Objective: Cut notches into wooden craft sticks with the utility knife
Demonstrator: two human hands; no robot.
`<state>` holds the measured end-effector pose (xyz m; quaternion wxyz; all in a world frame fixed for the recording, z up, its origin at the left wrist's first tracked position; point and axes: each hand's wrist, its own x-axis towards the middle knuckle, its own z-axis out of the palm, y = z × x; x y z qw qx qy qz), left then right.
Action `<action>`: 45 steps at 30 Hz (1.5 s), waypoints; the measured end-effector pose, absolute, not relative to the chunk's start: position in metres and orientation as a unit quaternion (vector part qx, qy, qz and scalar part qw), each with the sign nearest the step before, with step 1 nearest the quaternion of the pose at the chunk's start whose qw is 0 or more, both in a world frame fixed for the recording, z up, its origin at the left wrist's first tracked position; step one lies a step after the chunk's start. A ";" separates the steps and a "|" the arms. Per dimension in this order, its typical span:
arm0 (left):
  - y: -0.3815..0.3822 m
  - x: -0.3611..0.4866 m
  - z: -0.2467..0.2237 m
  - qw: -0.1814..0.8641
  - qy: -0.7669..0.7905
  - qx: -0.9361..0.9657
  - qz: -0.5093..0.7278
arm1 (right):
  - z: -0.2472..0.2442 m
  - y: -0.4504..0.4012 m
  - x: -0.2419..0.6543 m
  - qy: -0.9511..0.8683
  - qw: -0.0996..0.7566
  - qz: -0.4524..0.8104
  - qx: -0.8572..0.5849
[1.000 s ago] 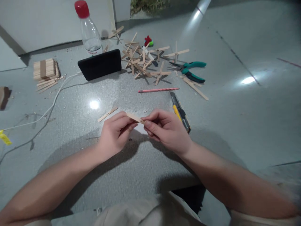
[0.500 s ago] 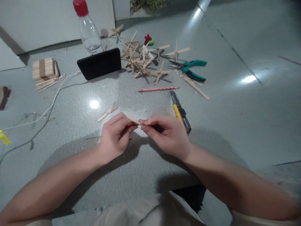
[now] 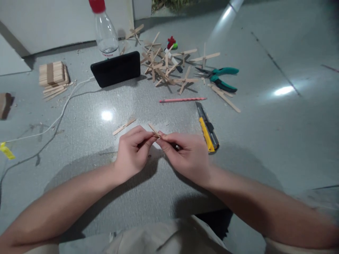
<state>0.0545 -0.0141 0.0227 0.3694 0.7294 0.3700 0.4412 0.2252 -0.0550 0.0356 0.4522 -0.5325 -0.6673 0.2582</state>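
Between my two hands is a thin wooden craft stick (image 3: 153, 128), its far end poking up and to the left past the fingertips. My right hand (image 3: 185, 155) pinches it between thumb and forefinger. Fingertips of my left hand (image 3: 136, 150) are closed on it too, touching the right fingertips; the part inside the grip is hidden. Just beyond my left hand lies a notched craft stick (image 3: 124, 127). To the right of my right hand rests a yellow and black utility knife (image 3: 207, 128). A pink pencil (image 3: 182, 100) lies farther out.
Crossed craft-stick pieces (image 3: 161, 67) are heaped at the back, beside green-handled pliers (image 3: 222, 77). A black phone (image 3: 116, 69) leans against a bottle (image 3: 106, 33), its white cable (image 3: 62, 113) running left. A banded stack of craft sticks (image 3: 53, 74) sits at the far left.
The held craft stick has turned, its free end now pointing more away from me and showing above the fingertips. The whole view has shifted slightly; the surrounding objects stay put.
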 end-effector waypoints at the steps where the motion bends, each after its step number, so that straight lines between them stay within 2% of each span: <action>1: -0.014 0.055 0.022 0.375 0.373 0.724 0.443 | 0.034 -0.055 0.223 -0.664 0.453 0.258 -0.536; 8: -0.013 0.053 0.024 0.382 0.379 0.713 0.449 | 0.031 -0.054 0.218 -0.653 0.465 0.260 -0.538; 18: -0.008 0.053 0.022 0.371 0.323 0.753 0.437 | 0.049 -0.044 0.244 -0.751 0.374 0.216 -0.499; 27: -0.004 0.054 0.031 0.379 0.342 0.766 0.391 | 0.043 -0.045 0.247 -0.736 0.384 0.214 -0.515; 30: 0.003 0.048 0.029 0.345 0.348 0.796 0.356 | 0.044 -0.047 0.250 -0.734 0.399 0.193 -0.515; 34: 0.009 0.039 0.024 0.244 0.339 0.862 0.286 | 0.047 -0.047 0.260 -0.742 0.409 0.206 -0.490; 39: 0.009 0.038 0.016 0.120 0.294 0.926 0.206 | 0.052 -0.046 0.273 -0.747 0.381 0.247 -0.486; 43: 0.013 0.037 0.013 0.097 0.285 0.933 0.196 | 0.056 -0.046 0.278 -0.765 0.350 0.249 -0.480; 45: 0.015 0.037 0.016 0.120 0.291 0.926 0.209 | 0.057 -0.046 0.280 -0.773 0.338 0.244 -0.478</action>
